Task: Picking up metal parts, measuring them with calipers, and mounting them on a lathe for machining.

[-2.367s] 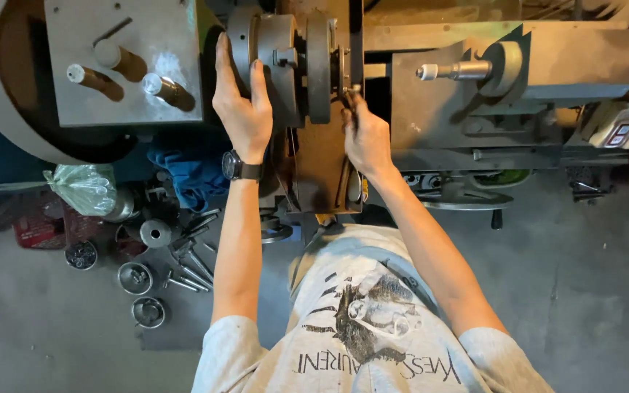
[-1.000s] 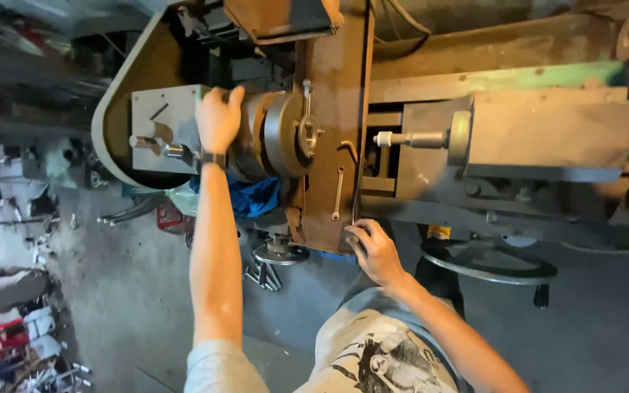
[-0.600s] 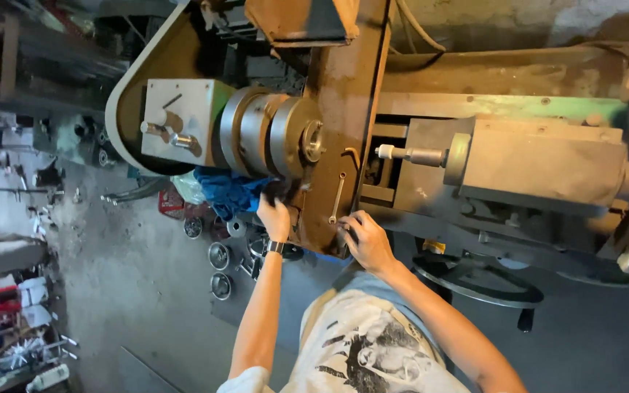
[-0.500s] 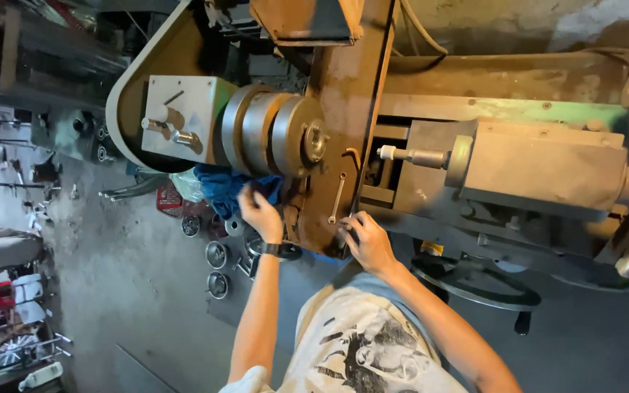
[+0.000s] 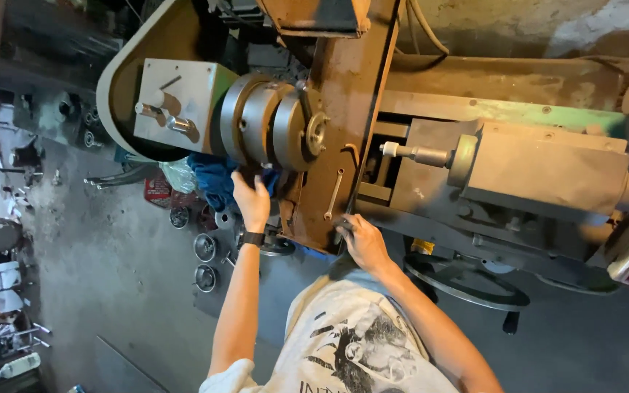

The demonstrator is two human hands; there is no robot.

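Note:
I look down at a large old lathe. Its round grey chuck (image 5: 267, 132) sits left of a rusty brown steel plate (image 5: 343, 109) mounted in front of it. My left hand (image 5: 250, 196), with a black watch on the wrist, reaches under the chuck and touches its lower edge by a blue cloth (image 5: 216, 185). My right hand (image 5: 362, 240) grips the lower edge of the brown plate. A wrench (image 5: 334, 195) lies on the plate between my hands.
The tailstock (image 5: 540, 171) with its pointed centre (image 5: 413, 153) stands to the right. A dark handwheel (image 5: 471, 280) sticks out below the bed. Several round metal parts (image 5: 205, 247) lie on the concrete floor at left, with clutter along the far left edge.
My left hand came down from the top of the chuck to its underside near the blue cloth. My right hand stayed on the plate's lower edge. The view shifted slightly.

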